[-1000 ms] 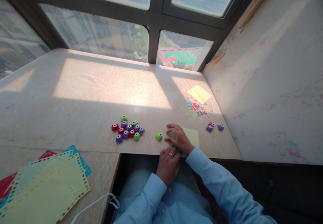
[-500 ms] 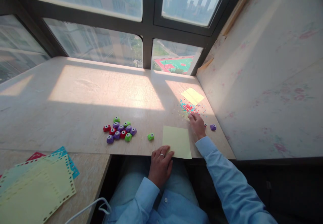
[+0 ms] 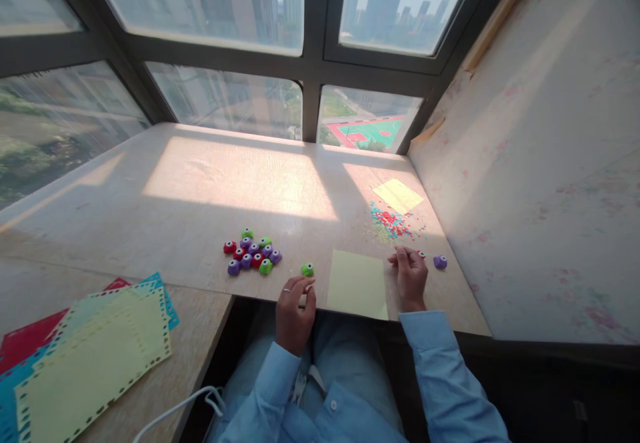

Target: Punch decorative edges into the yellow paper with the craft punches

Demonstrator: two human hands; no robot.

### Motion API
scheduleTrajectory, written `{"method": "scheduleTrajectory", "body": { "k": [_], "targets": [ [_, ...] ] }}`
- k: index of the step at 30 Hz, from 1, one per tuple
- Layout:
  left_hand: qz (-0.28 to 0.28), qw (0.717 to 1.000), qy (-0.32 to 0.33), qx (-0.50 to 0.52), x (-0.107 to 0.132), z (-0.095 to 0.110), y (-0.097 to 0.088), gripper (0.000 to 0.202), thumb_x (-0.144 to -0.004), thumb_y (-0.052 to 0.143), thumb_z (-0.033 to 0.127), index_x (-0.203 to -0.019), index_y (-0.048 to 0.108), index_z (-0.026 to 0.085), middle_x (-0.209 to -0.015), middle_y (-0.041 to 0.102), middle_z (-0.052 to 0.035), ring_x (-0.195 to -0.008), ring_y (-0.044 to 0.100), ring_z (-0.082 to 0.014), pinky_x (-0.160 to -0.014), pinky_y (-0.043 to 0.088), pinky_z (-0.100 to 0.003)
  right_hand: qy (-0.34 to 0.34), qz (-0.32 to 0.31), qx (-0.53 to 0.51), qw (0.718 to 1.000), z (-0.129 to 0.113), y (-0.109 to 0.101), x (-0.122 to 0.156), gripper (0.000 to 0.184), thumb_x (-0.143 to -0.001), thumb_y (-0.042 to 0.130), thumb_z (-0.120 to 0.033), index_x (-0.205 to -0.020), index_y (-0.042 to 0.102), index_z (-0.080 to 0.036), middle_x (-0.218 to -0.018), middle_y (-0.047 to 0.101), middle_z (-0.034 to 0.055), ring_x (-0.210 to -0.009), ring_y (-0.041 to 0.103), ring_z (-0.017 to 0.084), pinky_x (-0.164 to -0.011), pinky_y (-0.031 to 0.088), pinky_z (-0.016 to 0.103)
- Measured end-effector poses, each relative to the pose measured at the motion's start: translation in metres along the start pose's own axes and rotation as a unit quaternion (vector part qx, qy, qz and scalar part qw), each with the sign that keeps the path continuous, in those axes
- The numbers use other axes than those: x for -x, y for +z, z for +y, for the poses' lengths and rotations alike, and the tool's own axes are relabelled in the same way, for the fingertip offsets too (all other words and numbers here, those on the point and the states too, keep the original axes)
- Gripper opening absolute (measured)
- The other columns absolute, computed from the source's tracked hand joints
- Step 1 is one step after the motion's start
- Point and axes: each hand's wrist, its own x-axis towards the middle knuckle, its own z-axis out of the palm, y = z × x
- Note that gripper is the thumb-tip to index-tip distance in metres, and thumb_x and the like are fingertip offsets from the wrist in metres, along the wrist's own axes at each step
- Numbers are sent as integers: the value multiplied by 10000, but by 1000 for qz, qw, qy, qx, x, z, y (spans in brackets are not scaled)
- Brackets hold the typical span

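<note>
My left hand (image 3: 296,313), a ring on one finger, is curled with thumb and fingertips together at the table's front edge. Just beyond its fingertips sits a small green craft punch (image 3: 307,269) with a round white top. Between my hands a pale yellow paper sheet (image 3: 357,283) lies flat, slightly overhanging the edge. At its right side my right hand (image 3: 409,276) is closed in a pinch; anything inside either hand is hidden. A red punch (image 3: 421,254), partly covered, and a purple punch (image 3: 440,262) stand right of my right hand.
Several punches (image 3: 253,254) cluster left of centre. Scattered red, blue and yellow paper bits (image 3: 393,223) lie before a smaller yellow sheet (image 3: 399,196). Edge-punched coloured sheets (image 3: 107,346) overlap at the left, near a white cable (image 3: 175,406). A wall (image 3: 540,230) bounds the right.
My left hand has left the yellow sheet and moved left to the green punch. My right hand has drawn back from the paper bits toward the sheet's right side. The view has shifted.
</note>
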Motion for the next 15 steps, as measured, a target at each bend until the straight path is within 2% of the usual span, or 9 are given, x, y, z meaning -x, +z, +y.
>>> {"method": "scheduleTrajectory", "body": {
  "k": [1,3,6,10,15],
  "targets": [
    [14,999,-28,-43,-5,-6,-5,175,-909,508,222,-963,670,184,-927,685,-75,-805,638,-180,-739,525,-315,-4,-2,0,1000,0,0,0,401,-826,610,-548,-851,676,-154,-635,641,8,-587,552,151,-608,462,291],
    [20,989,-69,-127,-16,-17,-12,192,-903,526,264,-966,685,177,-915,679,-84,-820,631,-206,-737,507,-330,-12,-1,1,1000,-1,0,1,406,-826,610,-554,-852,676,-155,-628,632,5,-583,553,151,-609,463,293],
    [-45,968,-107,-221,-28,-27,-18,215,-906,539,291,-988,706,184,-985,683,-103,-889,630,-239,-733,483,-331,-21,36,-7,999,-1,0,2,428,-827,603,-567,-890,674,-150,-586,603,-12,-553,545,149,-589,453,289],
    [-93,944,-141,-283,-37,-23,-18,206,-933,519,291,-988,699,210,-1007,682,-89,-897,627,-236,-675,437,-305,-32,96,-10,995,1,-2,2,448,-834,582,-587,-900,659,-151,-537,561,-33,-517,528,144,-563,438,282],
    [-129,927,-140,-322,-43,-16,-14,192,-951,478,269,-972,654,195,-982,661,-97,-863,624,-234,-629,403,-298,-36,121,-4,992,2,-3,0,464,-839,555,-608,-873,646,-155,-533,549,-34,-510,518,141,-568,446,290]
  ]
}}
